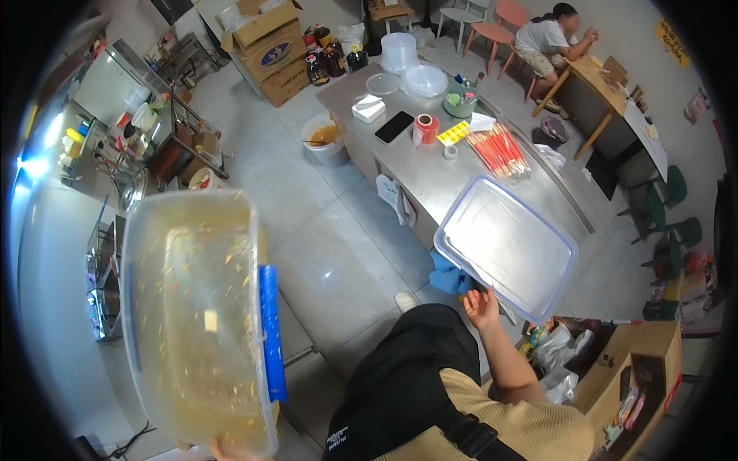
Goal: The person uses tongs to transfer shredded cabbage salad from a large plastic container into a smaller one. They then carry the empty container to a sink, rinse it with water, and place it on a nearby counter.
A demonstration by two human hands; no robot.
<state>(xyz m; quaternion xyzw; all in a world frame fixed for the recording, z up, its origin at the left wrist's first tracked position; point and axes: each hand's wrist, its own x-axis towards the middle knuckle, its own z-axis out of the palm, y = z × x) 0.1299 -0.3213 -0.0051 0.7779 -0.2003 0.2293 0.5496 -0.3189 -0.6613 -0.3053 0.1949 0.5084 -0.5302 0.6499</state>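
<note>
A large translucent plastic storage box [196, 357] with a blue latch [271, 334] hangs tilted at the left. Its inside is smeared with yellowish liquid and food scraps. My left hand [222, 452] grips its near end, mostly cut off by the bottom of the view. A clear plastic lid with a bluish rim [507, 248] lies across the near end of the steel table [415, 173], jutting past its edge. Beside the lid's near edge is my right hand [482, 308], palm up and fingers apart; whether the fingertips touch the rim cannot be told.
On the table stand clear plastic bowls [399, 53], a phone [394, 127], and packaged chopsticks [499, 151]. A bucket of orange-brown liquid [326, 138] sits on the floor. An open wooden cabinet [651, 369] is at right. A person [550, 43] sits at a far table.
</note>
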